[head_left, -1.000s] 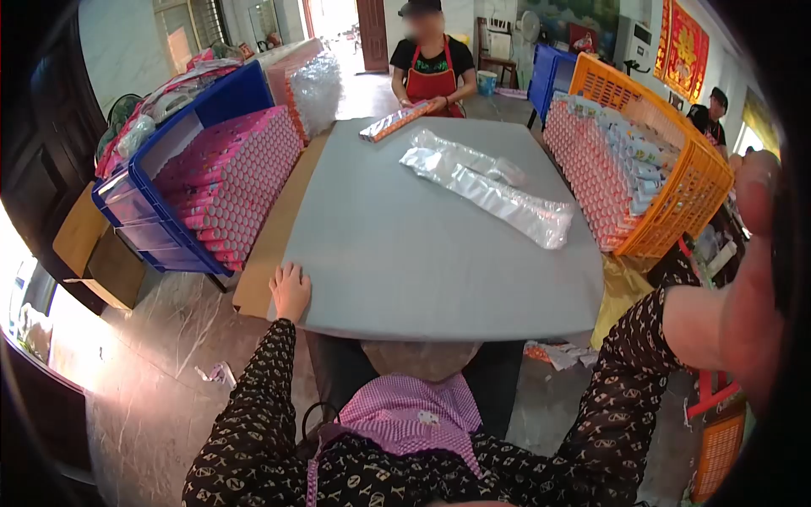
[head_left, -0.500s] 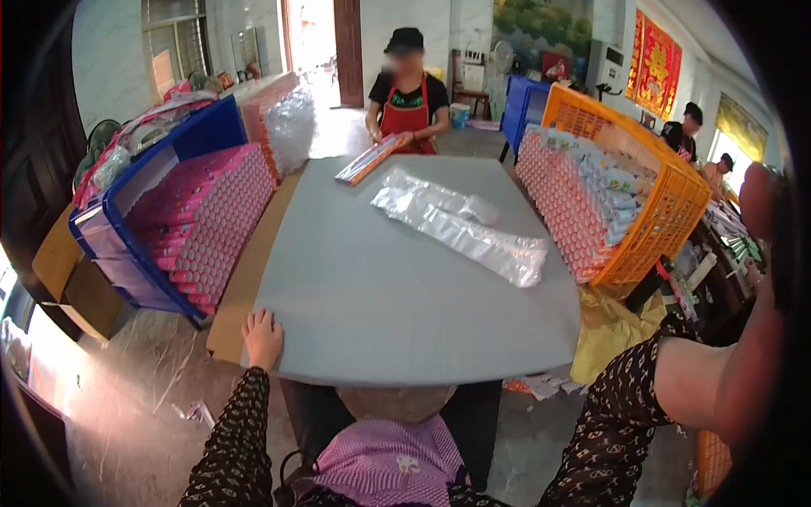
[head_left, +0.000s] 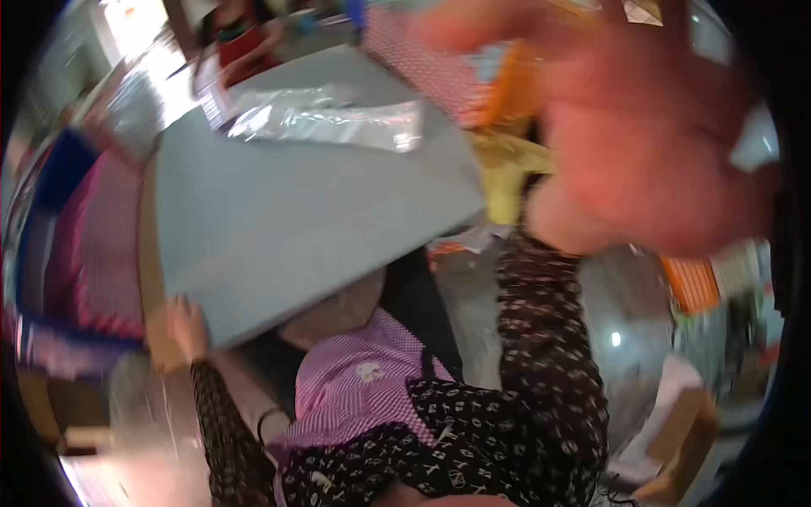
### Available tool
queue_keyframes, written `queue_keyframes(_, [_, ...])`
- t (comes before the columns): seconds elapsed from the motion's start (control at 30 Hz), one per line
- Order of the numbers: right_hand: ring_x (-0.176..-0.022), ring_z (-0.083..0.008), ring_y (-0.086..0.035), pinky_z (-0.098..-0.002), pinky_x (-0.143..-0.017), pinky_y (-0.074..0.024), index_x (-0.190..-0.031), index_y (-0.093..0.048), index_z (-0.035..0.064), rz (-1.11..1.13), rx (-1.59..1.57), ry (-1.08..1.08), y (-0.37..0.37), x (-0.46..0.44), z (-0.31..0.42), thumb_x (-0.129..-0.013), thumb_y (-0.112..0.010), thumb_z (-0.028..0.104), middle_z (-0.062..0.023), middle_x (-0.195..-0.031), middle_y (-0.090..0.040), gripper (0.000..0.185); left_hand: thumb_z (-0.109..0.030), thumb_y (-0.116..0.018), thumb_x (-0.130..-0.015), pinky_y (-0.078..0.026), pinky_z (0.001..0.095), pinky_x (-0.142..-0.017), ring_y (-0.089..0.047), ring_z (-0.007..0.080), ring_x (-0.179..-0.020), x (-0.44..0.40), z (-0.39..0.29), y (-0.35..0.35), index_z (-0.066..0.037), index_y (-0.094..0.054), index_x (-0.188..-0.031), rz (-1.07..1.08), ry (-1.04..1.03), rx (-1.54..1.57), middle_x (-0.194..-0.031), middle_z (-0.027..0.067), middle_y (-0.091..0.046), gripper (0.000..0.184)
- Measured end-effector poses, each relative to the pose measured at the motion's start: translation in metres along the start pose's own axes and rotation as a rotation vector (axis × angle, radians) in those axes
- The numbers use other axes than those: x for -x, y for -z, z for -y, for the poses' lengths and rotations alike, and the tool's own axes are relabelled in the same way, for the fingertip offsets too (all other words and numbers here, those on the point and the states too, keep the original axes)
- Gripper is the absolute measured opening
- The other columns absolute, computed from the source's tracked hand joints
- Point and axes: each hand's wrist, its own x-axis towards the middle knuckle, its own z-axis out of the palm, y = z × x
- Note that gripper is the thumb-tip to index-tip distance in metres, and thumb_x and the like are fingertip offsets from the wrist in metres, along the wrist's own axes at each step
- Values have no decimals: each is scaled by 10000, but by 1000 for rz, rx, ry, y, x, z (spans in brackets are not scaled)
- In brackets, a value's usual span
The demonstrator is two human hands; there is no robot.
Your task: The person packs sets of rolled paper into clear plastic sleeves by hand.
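Note:
My left hand (head_left: 185, 328) lies on the near left corner of the grey table (head_left: 296, 203), blurred, its fingers resting on the edge. Large and smeared by motion, my right hand (head_left: 642, 144) is raised close to the camera at the upper right. Whether it holds anything cannot be made out. Clear plastic bags (head_left: 338, 122) lie on the far part of the table. At the far left corner, a co-worker (head_left: 241, 46) in a red apron has hands near a wrapped bundle (head_left: 211, 97).
A blue crate (head_left: 68, 169) of pink rolls (head_left: 110, 237) stands on the left. Beyond the table's right side are more rolls (head_left: 414, 59), an orange crate (head_left: 511, 84) and yellow sheeting (head_left: 503, 173). A cardboard box (head_left: 684, 435) sits at the lower right.
The view has swung to the right and tilted, and is blurred. My right hand has moved in front of the camera with its palm large in view. My left hand remains at the table corner.

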Motion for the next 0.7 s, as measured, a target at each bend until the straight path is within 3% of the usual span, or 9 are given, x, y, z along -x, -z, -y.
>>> queue_keyframes(0.1, [-1157, -285, -533, -398, -856, -490, -1281, -511, 20, -97, 166, -4, 7, 30, -24, -928, -414, 535, -183, -1279, -538, 632, -218, -516, -903, -373, 437, -1001, -477, 347, -1185, -8, 21, -18, -23, -560, -1208, 38, 56, 28, -1278, 190, -524, 365])
queue_keyframes(0.17, [-1157, -284, -534, -399, -851, -493, -1284, -509, 22, -215, 333, -48, 23, 65, -56, -931, -411, 551, -182, -1278, -539, 643, -277, -460, -934, -320, 472, -1010, -406, 299, -1272, -5, 14, -8, -76, -535, -1253, 76, 129, -68, -1401, 78, -441, 385])
queue_keyframes(0.2, [-1140, -257, -551, -372, -876, -478, -1257, -540, 28, -260, 467, -83, 35, 87, -73, -964, -449, 431, -170, -1264, -556, 507, -320, -425, -951, -298, 483, -1011, -376, 275, -1301, -7, 8, -4, -117, -518, -1285, 153, 194, -109, -1434, 7, -406, 402])
queue_keyframes(0.27, [-1090, -210, -580, -312, -897, -458, -1233, -548, 19, -379, 643, -387, 61, 141, -122, -939, -551, 222, -132, -1193, -605, 358, -330, -418, -955, -299, 481, -1010, -377, 268, -1302, -8, 14, -20, -126, -513, -1293, 146, 198, -167, -1433, 1, -407, 407])
queue_keyframes(0.33, [-1050, -255, -593, -340, -893, -466, -1210, -550, 12, -399, 819, -623, 72, 190, -166, -910, -583, 240, -137, -1153, -615, 378, -340, -412, -959, -301, 479, -1009, -379, 261, -1303, -10, 14, -20, -134, -508, -1302, 141, 221, -239, -1432, -5, -407, 411])
queue_keyframes(0.4, [-1073, -311, -556, -405, -927, -433, -1192, -563, 31, -286, 1222, -554, 87, 256, -226, -866, -614, 273, -152, -1184, -582, 410, -353, -399, -966, -301, 485, -1005, -380, 246, -1306, -10, 8, -12, -141, -499, -1314, 189, 254, -257, -1428, 0, -412, 419])
queue_keyframes(0.43, [-1073, -311, -556, -405, -927, -433, -1192, -563, 31, -284, 1224, -554, 86, 279, -235, -866, -614, 273, -152, -1184, -582, 410, -353, -399, -966, -301, 485, -1005, -380, 246, -1306, -11, 8, -14, -141, -499, -1314, 190, 254, -254, -1428, 0, -412, 419])
queue_keyframes(0.5, [-1136, -351, -494, -449, -965, -380, -1184, -572, 54, 3, 1682, -585, 74, 306, -245, -843, -620, 314, -175, -1233, -535, 432, -366, -355, -985, -344, 525, -965, -375, 264, -1303, -11, 17, -17, -139, -474, -1334, 185, 189, -240, -1433, 12, -395, 432])
queue_keyframes(0.7, [-1162, -346, -474, -443, -968, -366, -1121, -600, 75, -45, 1691, -533, 66, 305, -244, -835, -610, 282, -180, -1229, -527, 353, -371, -356, -984, -337, 532, -960, -394, 248, -1282, -11, 27, -31, -120, -493, -1305, 119, 178, -193, -1408, 22, -417, 430])
